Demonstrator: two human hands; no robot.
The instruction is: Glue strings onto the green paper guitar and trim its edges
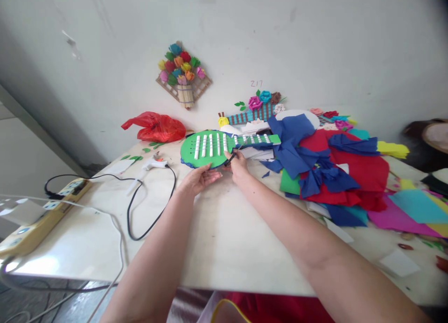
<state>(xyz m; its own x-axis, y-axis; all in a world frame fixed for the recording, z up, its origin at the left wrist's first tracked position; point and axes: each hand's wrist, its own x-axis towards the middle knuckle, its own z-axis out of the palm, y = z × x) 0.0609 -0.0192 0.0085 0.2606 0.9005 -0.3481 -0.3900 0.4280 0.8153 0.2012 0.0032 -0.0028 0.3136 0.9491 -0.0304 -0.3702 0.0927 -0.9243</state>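
Observation:
A green guitar-shaped craft piece [205, 148] with white strips across its body and neck and a blue edge lies on the table. My left hand [201, 179] is at the lower edge of its round body, thumb on the green face and fingers stretched out beneath. My right hand [238, 165] is closed around dark-handled scissors [231, 157] beside the lower right edge of the body, with the blades pointing up toward the neck.
A white glue gun [154, 164] with a black cord lies left, near a yellow power strip [66, 197]. Behind is a red plastic bag [157, 127]. Blue crepe paper [297, 141] and red sheets [367, 169] pile up at right. Paper flowers [180, 64] hang on the wall.

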